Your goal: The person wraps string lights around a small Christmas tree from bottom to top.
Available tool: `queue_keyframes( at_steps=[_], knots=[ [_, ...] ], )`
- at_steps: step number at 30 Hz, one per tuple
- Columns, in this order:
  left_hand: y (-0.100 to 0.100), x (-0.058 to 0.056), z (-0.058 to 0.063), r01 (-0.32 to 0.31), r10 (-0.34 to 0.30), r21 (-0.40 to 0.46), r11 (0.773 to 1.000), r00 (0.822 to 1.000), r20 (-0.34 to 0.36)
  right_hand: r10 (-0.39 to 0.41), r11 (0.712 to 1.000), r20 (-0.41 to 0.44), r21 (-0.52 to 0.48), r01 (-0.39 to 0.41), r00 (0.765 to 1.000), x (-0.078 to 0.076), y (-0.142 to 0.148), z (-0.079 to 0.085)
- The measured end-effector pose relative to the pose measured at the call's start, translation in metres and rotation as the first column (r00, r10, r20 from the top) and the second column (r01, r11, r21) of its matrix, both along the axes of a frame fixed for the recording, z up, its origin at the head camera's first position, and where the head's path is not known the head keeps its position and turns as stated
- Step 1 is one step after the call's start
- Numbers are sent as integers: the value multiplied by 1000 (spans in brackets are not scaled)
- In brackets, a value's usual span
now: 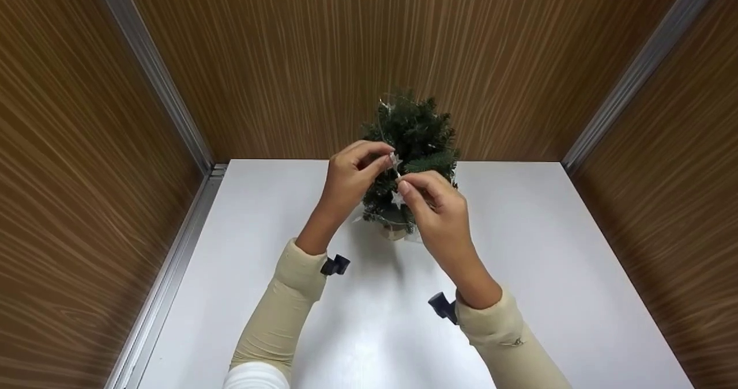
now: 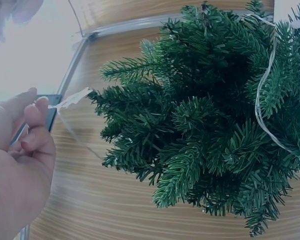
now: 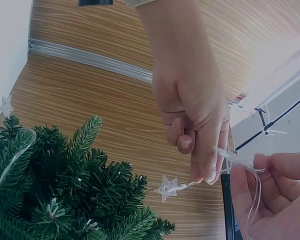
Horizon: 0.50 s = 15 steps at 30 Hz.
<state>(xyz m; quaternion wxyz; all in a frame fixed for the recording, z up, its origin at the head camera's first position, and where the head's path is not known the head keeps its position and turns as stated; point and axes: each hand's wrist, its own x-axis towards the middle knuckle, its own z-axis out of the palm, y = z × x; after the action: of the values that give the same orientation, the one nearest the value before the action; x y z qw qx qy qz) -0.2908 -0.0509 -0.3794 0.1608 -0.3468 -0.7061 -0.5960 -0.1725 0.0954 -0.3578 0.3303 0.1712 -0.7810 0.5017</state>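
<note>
A small artificial Christmas tree point(image 1: 412, 129) stands on the white table, strung with a clear wire of star lights. My left hand point(image 1: 354, 170) pinches the string between thumb and forefinger, beside a clear star point(image 1: 395, 160) in front of the tree. Just lower and to the right, my right hand point(image 1: 441, 210) pinches the same string; another star point(image 1: 398, 199) shows by its thumb. In the right wrist view, a star light point(image 3: 166, 189) hangs between the left fingertips and the branches, while thin wires trail over the right palm. The left wrist view shows wire point(image 2: 262, 100) draped over the branches.
The tree's pale base point(image 1: 394, 233) rests on the white table point(image 1: 242, 297), partly hidden behind the branches. Wood-grain panels point(image 1: 288, 60) with metal edge rails point(image 1: 167, 89) enclose the back and both sides. Another star point(image 3: 6, 105) sticks out at the tree's edge.
</note>
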Motion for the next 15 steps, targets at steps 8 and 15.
queue_keyframes(
  at_steps=[8, 15],
  knots=[
    [-1, -19, -4, -77, 76, -18, 997, 994, -84, -9, 999, -36, 34, 10, 999, -1, -3, -4],
    [-3, -32, -2, -114, 110, -12, 993, 980, -164, -14, 998, -15, 57, 15, 1000, -3, -6, -10]
  ],
)
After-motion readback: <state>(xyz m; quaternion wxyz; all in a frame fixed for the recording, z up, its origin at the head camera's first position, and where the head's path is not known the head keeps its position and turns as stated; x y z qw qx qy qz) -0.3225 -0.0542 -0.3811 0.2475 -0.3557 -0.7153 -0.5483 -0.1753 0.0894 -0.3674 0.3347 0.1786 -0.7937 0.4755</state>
